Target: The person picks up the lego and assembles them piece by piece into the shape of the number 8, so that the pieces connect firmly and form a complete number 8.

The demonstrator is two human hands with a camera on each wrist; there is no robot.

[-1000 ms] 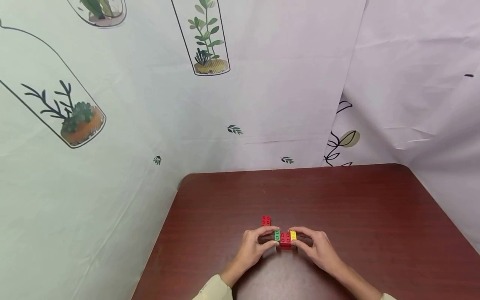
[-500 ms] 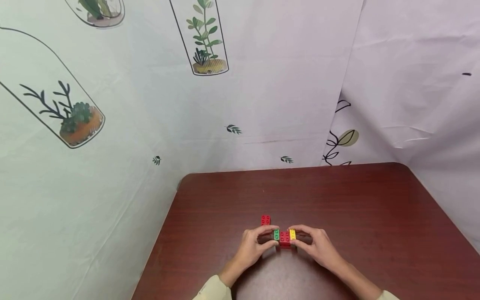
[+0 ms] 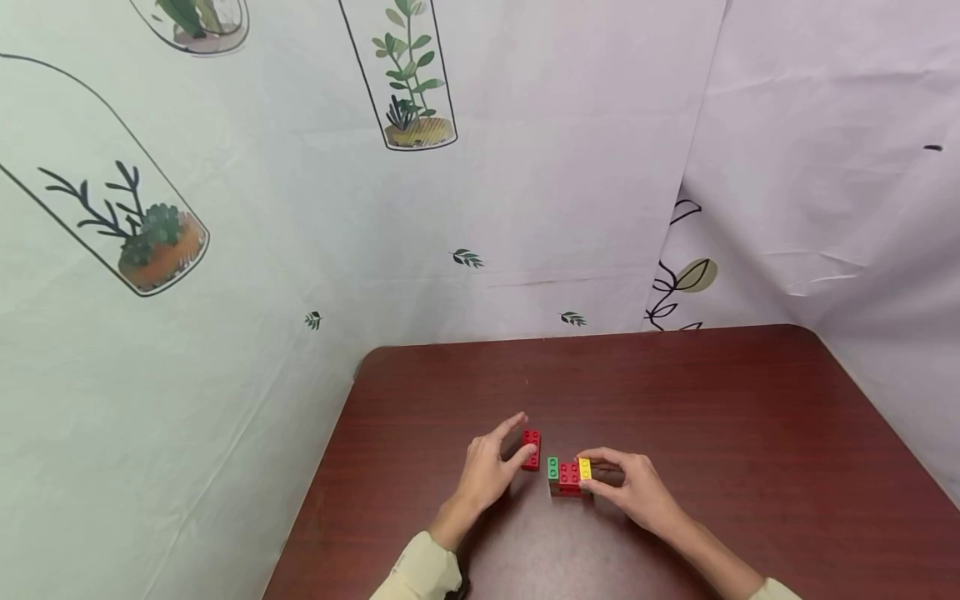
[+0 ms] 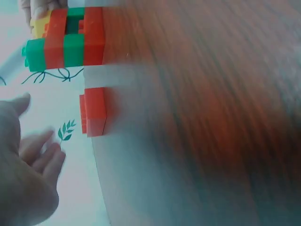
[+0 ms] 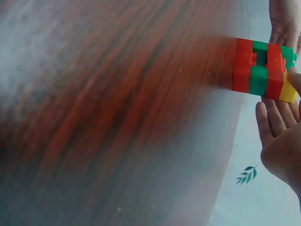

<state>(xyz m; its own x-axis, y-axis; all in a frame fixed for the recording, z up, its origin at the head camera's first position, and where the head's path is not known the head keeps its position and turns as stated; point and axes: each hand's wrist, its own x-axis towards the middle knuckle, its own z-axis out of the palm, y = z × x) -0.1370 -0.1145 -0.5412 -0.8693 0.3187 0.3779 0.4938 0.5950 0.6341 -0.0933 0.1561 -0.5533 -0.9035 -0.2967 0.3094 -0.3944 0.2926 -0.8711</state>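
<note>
A stack of toy building bricks [image 3: 569, 477] stands on the table, with red and green layers. On its top sit a green brick [image 3: 552, 468] at the left end and a yellow brick [image 3: 585, 469] at the right end. My right hand [image 3: 639, 493] pinches the yellow brick between thumb and fingers. To the left of the stack lies a loose red brick [image 3: 532, 460]. My left hand [image 3: 483, 471] is beside this brick with fingers and thumb spread apart and holds nothing. In the left wrist view a gap [image 4: 74, 24] shows between the stack's two red layers.
The dark red-brown table [image 3: 675, 400] reaches back to a pale fabric wall [image 3: 555, 200] printed with plants. More fabric hangs along its left and right sides. Both arms come in from the front edge, in light sleeves [image 3: 422, 568].
My left hand has let go of the green brick on the stack and moved left to the loose red brick, fingers spreading. My right hand keeps its pinch on the yellow brick.
</note>
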